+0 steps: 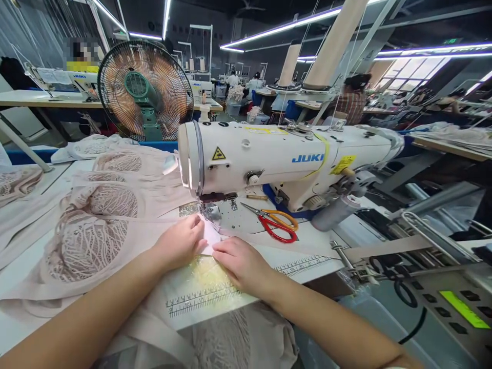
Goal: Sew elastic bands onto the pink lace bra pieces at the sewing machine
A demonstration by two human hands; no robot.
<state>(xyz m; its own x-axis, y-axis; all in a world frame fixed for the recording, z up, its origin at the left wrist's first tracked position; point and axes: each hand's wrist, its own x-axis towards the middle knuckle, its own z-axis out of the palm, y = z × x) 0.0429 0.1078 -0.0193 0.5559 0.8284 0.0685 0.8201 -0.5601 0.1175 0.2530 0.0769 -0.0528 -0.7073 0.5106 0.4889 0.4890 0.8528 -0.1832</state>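
Nearby, scissors lie beyond the right hand.

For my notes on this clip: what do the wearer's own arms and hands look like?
The left hand and right hand are both ungloved, with no ring, watch or bracelet showing. The left forearm and right forearm are bare; whether sleeves start higher up cannot be told.

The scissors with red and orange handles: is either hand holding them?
No, the scissors lie by the sewing machine, while the left hand and right hand are at the pale fabric.
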